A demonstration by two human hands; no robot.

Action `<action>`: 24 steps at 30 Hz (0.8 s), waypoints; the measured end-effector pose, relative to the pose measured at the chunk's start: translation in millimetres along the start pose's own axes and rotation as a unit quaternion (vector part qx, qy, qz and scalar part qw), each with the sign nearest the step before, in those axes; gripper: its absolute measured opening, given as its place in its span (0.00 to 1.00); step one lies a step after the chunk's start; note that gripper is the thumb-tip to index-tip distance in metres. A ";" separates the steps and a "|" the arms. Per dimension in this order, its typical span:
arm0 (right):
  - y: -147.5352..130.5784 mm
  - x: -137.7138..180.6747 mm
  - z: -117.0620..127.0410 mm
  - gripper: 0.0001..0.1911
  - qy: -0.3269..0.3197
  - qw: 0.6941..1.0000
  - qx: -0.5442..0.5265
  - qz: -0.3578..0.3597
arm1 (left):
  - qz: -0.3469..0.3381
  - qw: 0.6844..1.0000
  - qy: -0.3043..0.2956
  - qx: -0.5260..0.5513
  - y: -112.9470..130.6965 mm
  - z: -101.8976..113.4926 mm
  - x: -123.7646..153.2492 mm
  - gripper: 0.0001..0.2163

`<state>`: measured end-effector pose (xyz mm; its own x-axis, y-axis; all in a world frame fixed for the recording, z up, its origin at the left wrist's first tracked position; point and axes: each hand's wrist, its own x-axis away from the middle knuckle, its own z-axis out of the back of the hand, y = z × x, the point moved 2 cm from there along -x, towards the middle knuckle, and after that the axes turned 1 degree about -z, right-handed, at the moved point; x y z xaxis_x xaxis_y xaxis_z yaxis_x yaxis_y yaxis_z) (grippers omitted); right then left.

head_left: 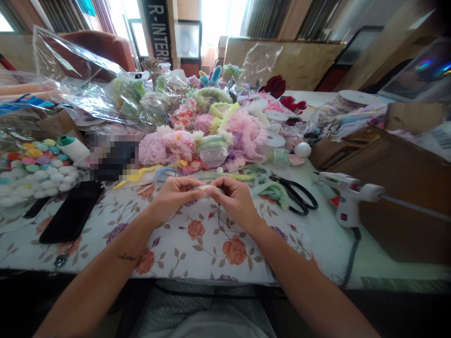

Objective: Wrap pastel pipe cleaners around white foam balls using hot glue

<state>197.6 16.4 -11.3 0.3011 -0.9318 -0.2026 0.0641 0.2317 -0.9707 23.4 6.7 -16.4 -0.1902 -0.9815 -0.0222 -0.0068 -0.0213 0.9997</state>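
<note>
Close together above the flowered cloth, my left hand [178, 193] and my right hand [230, 190] both pinch a small pale yellow-green piece [207, 188]. It looks soft, but the fingers cover most of it and I cannot tell its kind. Just beyond my fingers lie fuzzy green strips [259, 176], one end of them bunched at the right. Black-handled scissors [299, 197] rest to the right of my right hand. A yellow fuzzy strip [141, 176] lies beyond my left hand.
A heap of pink fuzzy trim [165, 146] and yarn spreads across the back. At the right, a white glue gun [347, 192] stands beside a cardboard box [398, 188]. At the left are a black phone [72, 211] and a bag of white and coloured balls [38, 176].
</note>
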 end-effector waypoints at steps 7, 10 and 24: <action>5.2 -1.6 -0.6 0.19 -0.016 0.999 -0.026 -0.015 | 0.024 0.999 -0.004 0.048 -2.9 -0.7 0.8 0.11; 7.8 -1.9 -1.6 0.19 -0.020 0.999 -0.033 -0.022 | 0.030 0.998 0.003 0.060 -2.8 -2.0 0.5 0.11; 9.6 -2.6 -2.0 0.19 0.000 0.997 -0.058 -0.056 | 0.040 0.994 0.000 0.097 -10.6 0.0 -1.9 0.12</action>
<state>195.5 20.6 -20.4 0.2973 -0.9504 -0.0919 -0.0123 0.0924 -0.9956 23.8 8.8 -27.0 -0.1969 -0.9788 0.0572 -0.1818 0.0938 0.9789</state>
